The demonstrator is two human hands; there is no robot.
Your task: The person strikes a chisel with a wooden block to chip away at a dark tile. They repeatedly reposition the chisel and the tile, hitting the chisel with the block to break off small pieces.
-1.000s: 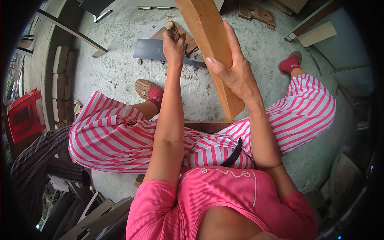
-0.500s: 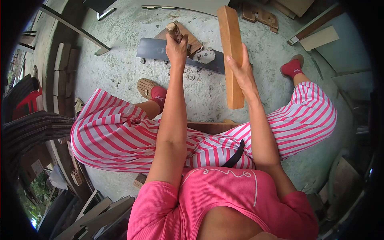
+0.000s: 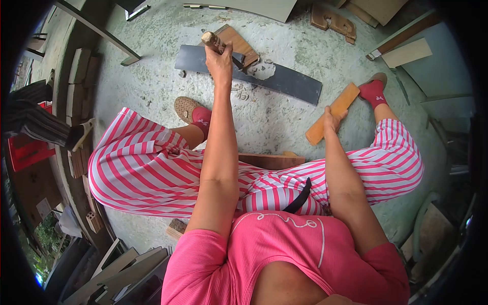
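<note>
My left hand [image 3: 219,63] is wrapped round the wooden handle [image 3: 212,41] of a tool whose dark blade points down to the right. Under it lie a brown wood-grain board [image 3: 238,41] and a long dark grey plank [image 3: 300,86], with a pale grey lump of crumbly material [image 3: 263,70] beside the blade. Near my right foot, my right hand [image 3: 333,119] grips a light brown wooden block [image 3: 346,97], low over the floor and slanting up to the right.
Another person's dark striped leg and sandal [image 3: 76,133] are at the left, by stacked blocks [image 3: 76,91]. A metal bar [image 3: 99,31] slants at the upper left. Cut boards [image 3: 333,21] lie at the top; panels [image 3: 439,56] stand at the right. Wood [image 3: 272,161] lies beneath me.
My right hand has lowered the wooden block towards my right foot and tilted it, uncovering the dark plank's right end. My left hand has moved slightly. The other person's leg has shifted, showing a sandal.
</note>
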